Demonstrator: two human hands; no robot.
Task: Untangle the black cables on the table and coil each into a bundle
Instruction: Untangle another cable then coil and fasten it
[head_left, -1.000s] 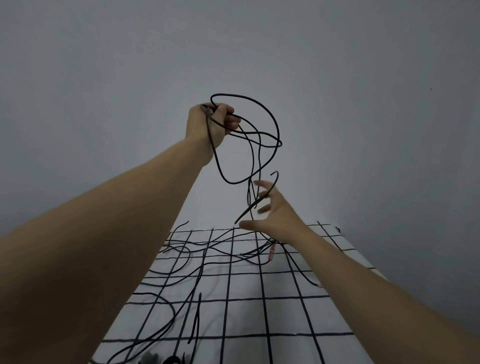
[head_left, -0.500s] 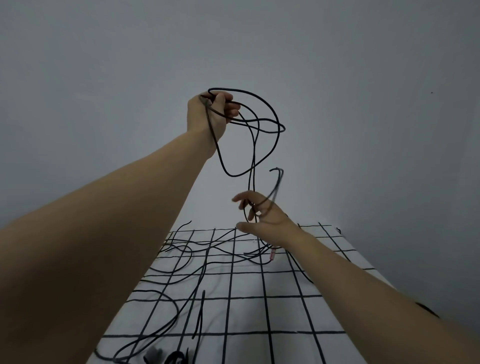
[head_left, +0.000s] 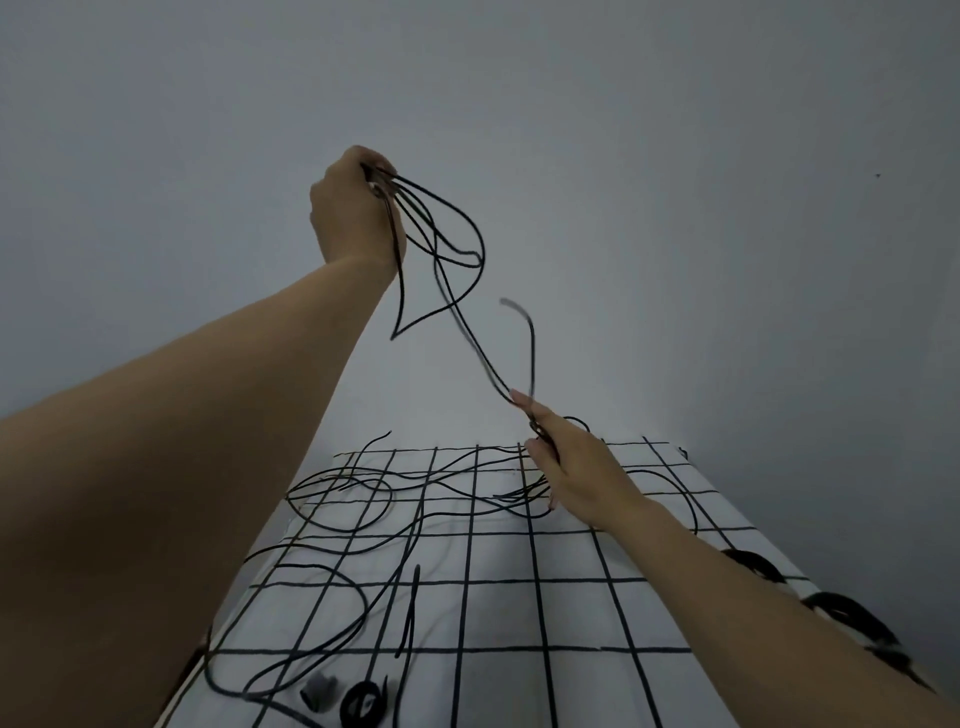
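My left hand (head_left: 353, 208) is raised high and grips a bunch of loose loops of a black cable (head_left: 447, 244). A strand of that cable runs down and to the right to my right hand (head_left: 566, 462), which pinches it just above the table's far edge. The cable's free end (head_left: 524, 322) curls up above my right hand. More tangled black cables (head_left: 358, 499) lie spread over the far and left parts of the table (head_left: 519, 613), which has a white cloth with a black grid.
A coiled black bundle (head_left: 361, 704) and a small grey piece (head_left: 318, 688) lie at the near edge. Dark coiled bundles (head_left: 841, 610) lie along the right edge by my right forearm. A plain grey wall stands behind the table.
My left hand rose and turned, and the wide loops pulled into narrow hanging ones. My right hand closed on the strand and drew it down to the right, so it is taut.
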